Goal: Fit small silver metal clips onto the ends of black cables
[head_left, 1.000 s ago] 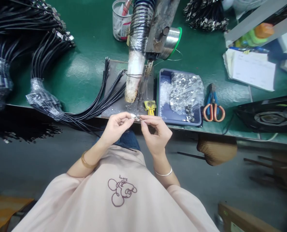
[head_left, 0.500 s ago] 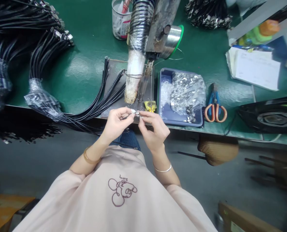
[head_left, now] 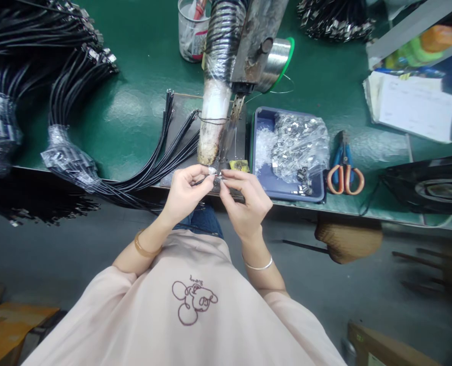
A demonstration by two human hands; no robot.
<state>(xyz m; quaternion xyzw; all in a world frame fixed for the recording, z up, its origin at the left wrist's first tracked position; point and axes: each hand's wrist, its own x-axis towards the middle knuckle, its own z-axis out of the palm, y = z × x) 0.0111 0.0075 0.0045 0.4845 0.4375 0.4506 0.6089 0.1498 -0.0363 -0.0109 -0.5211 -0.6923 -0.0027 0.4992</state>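
In front of the desk edge, my left hand (head_left: 188, 189) is closed in a pinch on the end of a thin black cable. White material shows at its index fingertip. Facing it, my right hand (head_left: 247, 198) has thumb and fingers pinched on a small metal connector, largely hidden by the fingertips. The two sets of fingertips almost meet, and thin wire ends (head_left: 217, 176) show between them. Just beyond stand a soldering iron (head_left: 211, 122) with a stained wrapped tip and a solder feed (head_left: 231, 119). Left of my hands, a bundle of black cables (head_left: 146, 175) lies across a dark plate (head_left: 180, 104).
A blue tray (head_left: 256, 188) holds bagged metal connectors and clear bits. Beside it lie orange-handled pliers (head_left: 345, 168). A yellow sponge (head_left: 239, 165) sits near my right hand. A solder spool (head_left: 279, 58) and a cup (head_left: 190, 38) stand farther back.
The view has shifted slightly. My fingertips have parted a little, and less of the metal piece shows between them than before.
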